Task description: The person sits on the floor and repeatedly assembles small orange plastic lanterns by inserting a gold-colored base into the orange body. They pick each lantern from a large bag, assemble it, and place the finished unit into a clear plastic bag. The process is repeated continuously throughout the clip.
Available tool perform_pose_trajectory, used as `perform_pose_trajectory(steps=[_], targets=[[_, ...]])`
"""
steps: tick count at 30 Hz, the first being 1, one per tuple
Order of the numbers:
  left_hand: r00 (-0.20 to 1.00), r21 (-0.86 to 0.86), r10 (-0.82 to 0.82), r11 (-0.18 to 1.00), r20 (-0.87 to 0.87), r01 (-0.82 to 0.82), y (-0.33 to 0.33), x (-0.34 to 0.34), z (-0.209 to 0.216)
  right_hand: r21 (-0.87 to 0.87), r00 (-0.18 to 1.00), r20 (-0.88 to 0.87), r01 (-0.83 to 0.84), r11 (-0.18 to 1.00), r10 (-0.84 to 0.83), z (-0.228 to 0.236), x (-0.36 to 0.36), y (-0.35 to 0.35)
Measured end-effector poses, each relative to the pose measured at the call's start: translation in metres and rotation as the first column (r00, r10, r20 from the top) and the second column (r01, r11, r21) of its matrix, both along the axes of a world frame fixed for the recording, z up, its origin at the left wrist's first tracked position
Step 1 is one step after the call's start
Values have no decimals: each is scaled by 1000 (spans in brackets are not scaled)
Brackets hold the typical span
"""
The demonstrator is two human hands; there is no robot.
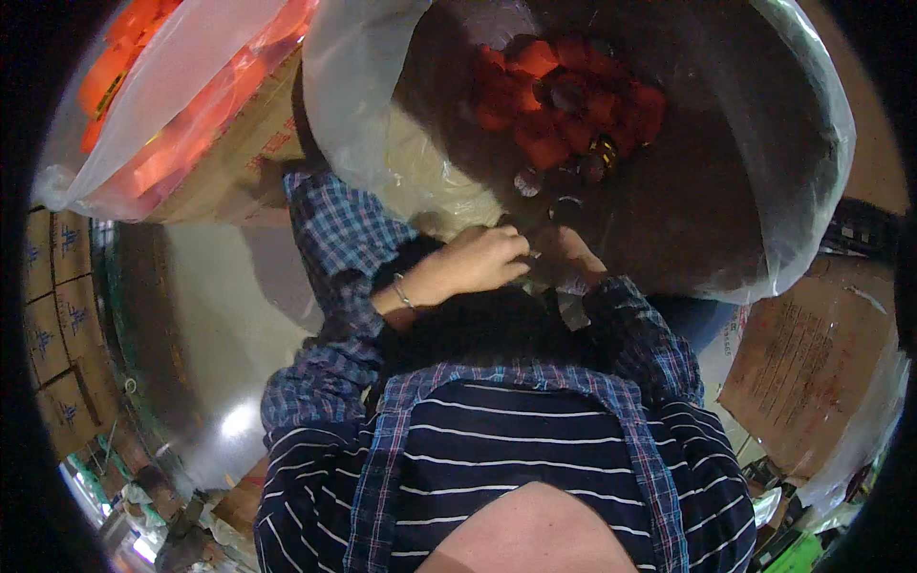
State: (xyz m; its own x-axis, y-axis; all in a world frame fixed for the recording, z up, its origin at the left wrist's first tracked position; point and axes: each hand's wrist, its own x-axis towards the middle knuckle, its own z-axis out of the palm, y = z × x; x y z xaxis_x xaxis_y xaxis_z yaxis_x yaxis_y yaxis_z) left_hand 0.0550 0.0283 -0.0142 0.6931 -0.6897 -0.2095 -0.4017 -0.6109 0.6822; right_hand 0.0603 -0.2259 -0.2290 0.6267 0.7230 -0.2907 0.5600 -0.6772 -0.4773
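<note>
My left hand (pixel 482 260) is closed in front of me with its fingers curled, and a small pale edge shows at the fingertips. Whatever lies inside the fingers is too small to name. Close on its right is my right hand (pixel 578 252), its fingers lost in shadow. Both hands are at the near rim of a large clear plastic bag (pixel 812 143) with a dark inside. Deeper in that bag lies a heap of orange-red pieces (pixel 544 143). Several small roundish dark pieces (pixel 592 169) lie among them and at the heap's near edge.
At the upper left, a cardboard box (pixel 234 177) lined with clear plastic holds more orange pieces (pixel 105 81). Stacked cartons (pixel 62 325) line the far left. To the right stands another cardboard box (pixel 802 372) with plastic film beside it. A green object (pixel 807 554) shows at the lower right.
</note>
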Motion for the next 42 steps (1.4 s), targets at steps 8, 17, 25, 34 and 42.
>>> perform_pose_trajectory(steps=[8, 17, 25, 34, 42], targets=[[965, 126, -42, 989, -258, 77, -4, 13, -85, 270, 793, 181, 529, 805, -582, -19, 135, 37], [932, 37, 160, 987, -326, -156, -8, 12, -88, -67, 877, 441, 242, 968, -189, 2, 149, 20], [825, -297, 559, 805, 85, -514, -9, 38, -69, 273, 562, -812, 604, 749, -157, 107, 87, 2], [761, -175, 519, 769, -390, -614, -8, 31, -82, 170, 833, 241, 469, 867, -498, 20, 45, -4], [373, -208, 573, 334, -729, -919, 3, 38, -76, -236, 858, 10, 502, 832, -514, -5, 55, -22]])
